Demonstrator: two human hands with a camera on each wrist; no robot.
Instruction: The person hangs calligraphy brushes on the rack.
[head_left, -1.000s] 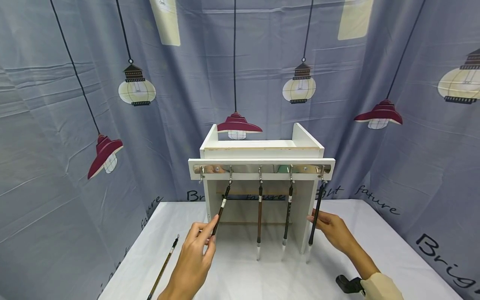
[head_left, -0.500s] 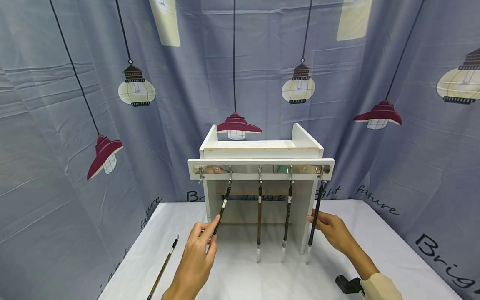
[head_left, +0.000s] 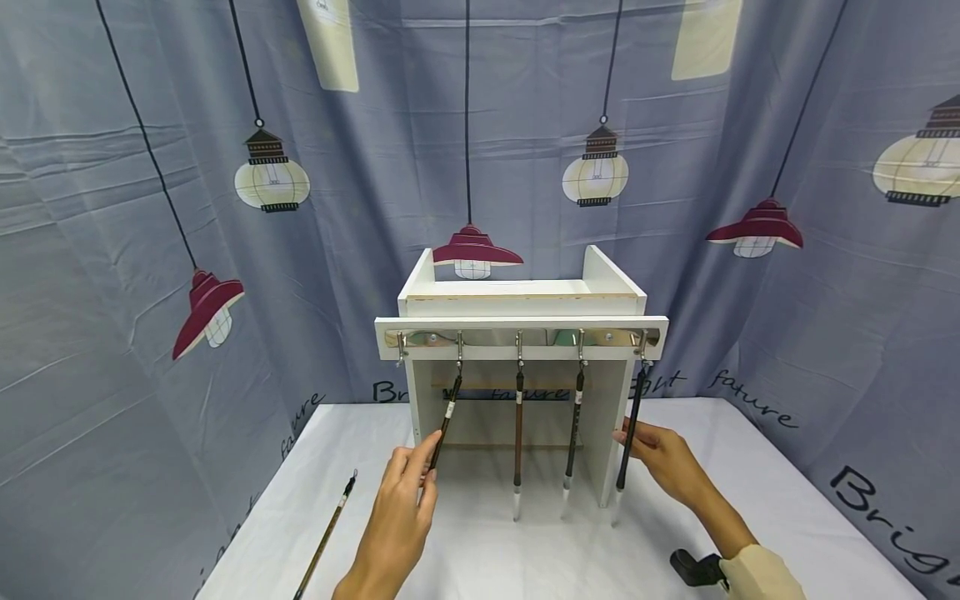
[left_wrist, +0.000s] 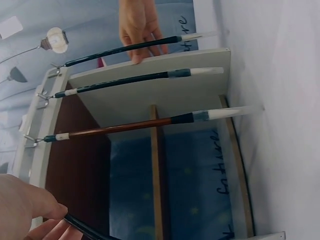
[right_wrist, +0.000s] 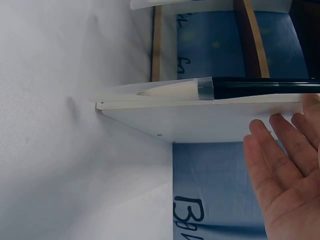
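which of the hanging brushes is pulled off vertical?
The leftmost hanging brush, on the second hook from the left. The left hand pinches its lower end, so it slants down-left. The other three hang straight; the right hand touches the rightmost brush.

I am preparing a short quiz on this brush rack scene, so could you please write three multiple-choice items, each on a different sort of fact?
1. Where is the loose brush?
A. on the table left of the rack
B. on top of the rack
C. in the right hand

2. How many brushes hang from the hooks?
A. two
B. four
C. six

3. What is the left hand doing?
A. resting flat on the table
B. pinching a hanging brush
C. holding a cup

Answers: 
1 A, it lies on the white cloth left of the rack. 
2 B, four hang in a row. 
3 B, its fingers pinch the leftmost hanging brush, pulled aslant.
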